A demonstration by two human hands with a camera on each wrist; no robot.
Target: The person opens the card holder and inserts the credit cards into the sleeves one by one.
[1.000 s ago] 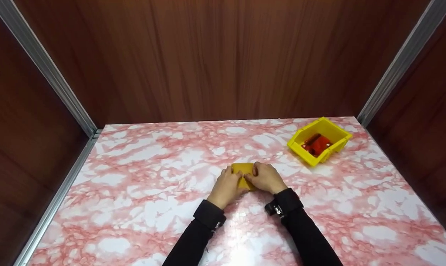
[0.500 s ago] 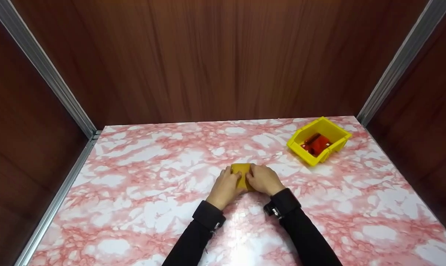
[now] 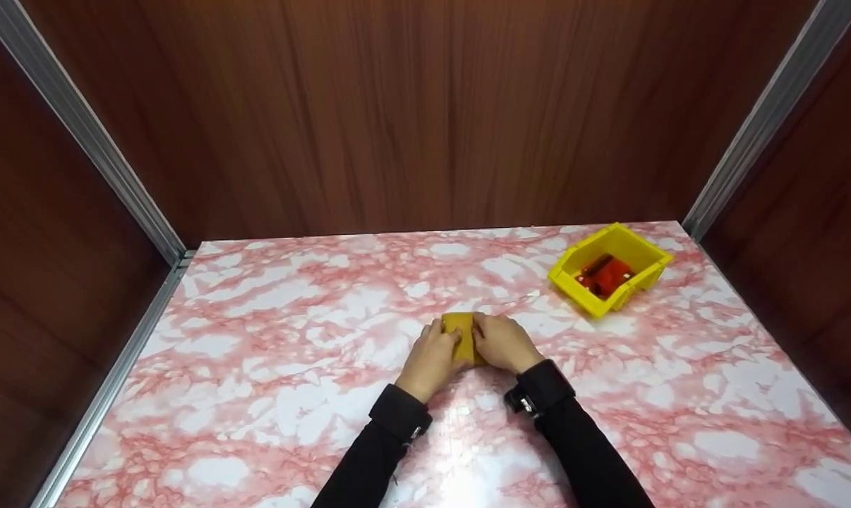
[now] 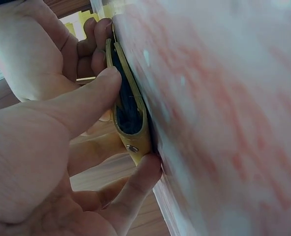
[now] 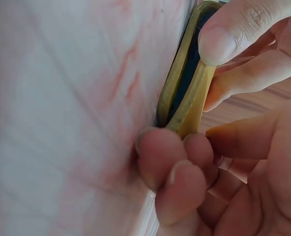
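A small mustard-yellow folded wallet [image 3: 461, 339] with a dark inside lies on the table between both hands. From its open end, the left wrist view shows the wallet [image 4: 130, 105] bent in a U, a metal snap on its rounded edge. My left hand [image 3: 429, 358] holds its left side, thumb on the top layer and fingers round the folded edge. At the opposite edges of the wallet [image 5: 189, 78], my right hand [image 3: 504, 343] pinches with curled fingers and thumb. Those fingers partly hide the edges in the right wrist view.
A yellow plastic bin [image 3: 574, 264] stands at the back right of the marbled red and white table [image 3: 256, 395], holding red and dark items [image 3: 609, 275]. Brown wood-grain panels [image 3: 397, 113] enclose the back and both sides.
My right hand has shifted slightly left, its thumb drawing back to the wallet's right edge. Less of the wallet's top shows between the hands. My left hand stays in place.
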